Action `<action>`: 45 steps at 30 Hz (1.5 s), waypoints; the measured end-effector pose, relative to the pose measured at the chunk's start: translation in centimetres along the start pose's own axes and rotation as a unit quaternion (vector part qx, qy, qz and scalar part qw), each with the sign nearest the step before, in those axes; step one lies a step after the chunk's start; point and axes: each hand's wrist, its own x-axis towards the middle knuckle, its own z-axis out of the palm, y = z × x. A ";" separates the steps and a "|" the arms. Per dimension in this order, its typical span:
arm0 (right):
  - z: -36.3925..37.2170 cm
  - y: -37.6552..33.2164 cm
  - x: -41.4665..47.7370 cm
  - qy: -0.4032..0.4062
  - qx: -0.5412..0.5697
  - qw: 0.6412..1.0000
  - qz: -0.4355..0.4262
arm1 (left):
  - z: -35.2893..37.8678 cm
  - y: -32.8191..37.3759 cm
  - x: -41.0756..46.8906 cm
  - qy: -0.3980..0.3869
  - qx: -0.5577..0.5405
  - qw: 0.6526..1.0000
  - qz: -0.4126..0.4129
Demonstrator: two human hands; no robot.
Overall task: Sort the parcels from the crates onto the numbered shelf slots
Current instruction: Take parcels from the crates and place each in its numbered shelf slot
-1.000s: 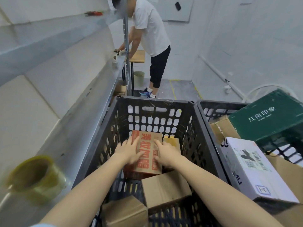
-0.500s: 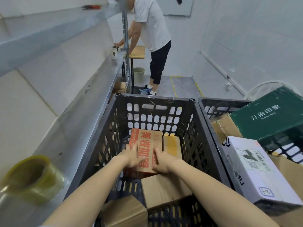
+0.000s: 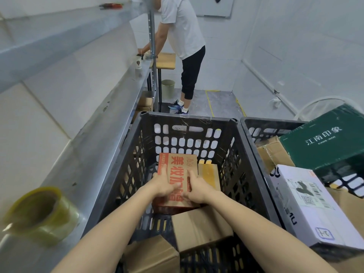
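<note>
Far left of the left grip (image 3: 164, 184), a roll of clear tape (image 3: 39, 213) sat on the lower steel shelf (image 3: 94, 146), blurred at the frame edge. Upper shelf (image 3: 59, 30) ran above it; slot numbers not legible. Further along the lower shelf, well beyond the grips, stood a paper cup (image 3: 138, 63).

Beyond the grips, past the crate, another person (image 3: 183, 26) leaned on a small wooden desk (image 3: 165, 61), head cut off by the frame. A bin (image 3: 167, 88) stood on the floor below.

Both grips were down inside the black crate (image 3: 185, 117), its slotted walls close on either side. Left grip wrapped the left edge of the red-printed parcel (image 3: 179, 164), thumb across its top. Right grip (image 3: 197, 189) clasped the top near the right edge. Parcel was brown card with large red characters, the lower ones covered by the grips. It lay tilted, far end higher; what it rested on was hidden.

Just right of the right grip, touching the held parcel, lay a yellow-taped parcel (image 3: 208, 172). Nearer than the grips, a plain brown box (image 3: 201, 227) lay partly under the right forearm, and a second brown box (image 3: 151, 255) was cut off by the frame.

Well right of the grips, the second crate (image 3: 262, 123) held a brown carton (image 3: 272, 152), a white labelled box (image 3: 307, 205) and a green box (image 3: 323, 138).
</note>
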 end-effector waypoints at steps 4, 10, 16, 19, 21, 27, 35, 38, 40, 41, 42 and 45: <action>-0.6 -0.4 -0.9 0.019 0.008 1.000 -0.011 | -0.9 0.8 -0.6 0.024 -0.016 0.999 0.019; -3.1 -1.2 -3.0 0.088 0.040 0.994 -0.048 | -2.6 2.0 -2.7 0.051 -0.050 0.995 0.074; -5.2 -1.7 -6.0 0.126 0.063 0.985 -0.095 | -3.0 2.8 -5.0 0.119 -0.083 0.988 0.061; -5.5 -1.3 -6.9 0.141 0.068 0.983 -0.101 | -2.7 3.6 -6.2 0.138 -0.089 0.985 0.056; -5.3 -1.1 -7.3 0.152 0.075 0.980 -0.106 | -2.5 4.1 -7.0 0.152 -0.081 0.983 0.059; -4.9 -0.9 -8.5 0.170 0.104 0.974 -0.109 | -1.8 3.6 -9.0 0.153 -0.091 0.980 0.089; -5.2 -1.2 -9.2 0.198 0.168 0.957 -0.133 | -2.6 3.1 -9.7 0.189 -0.159 0.965 0.088; -5.2 -1.1 -9.0 0.204 0.184 0.950 -0.151 | -3.2 2.9 -9.8 0.203 -0.178 0.961 0.064; -5.2 -1.1 -8.9 0.200 0.195 0.947 -0.157 | -3.3 2.8 -9.6 0.215 -0.181 0.958 0.054; -5.2 -1.1 -8.8 0.198 0.196 0.947 -0.160 | -3.2 2.7 -9.6 0.219 -0.181 0.957 0.054; -5.0 -1.1 -8.8 0.199 0.195 0.946 -0.163 | -3.2 2.7 -9.6 0.221 -0.184 0.956 0.061; -5.0 -1.0 -8.7 0.198 0.188 0.948 -0.164 | -3.0 2.8 -9.6 0.211 -0.183 0.955 0.098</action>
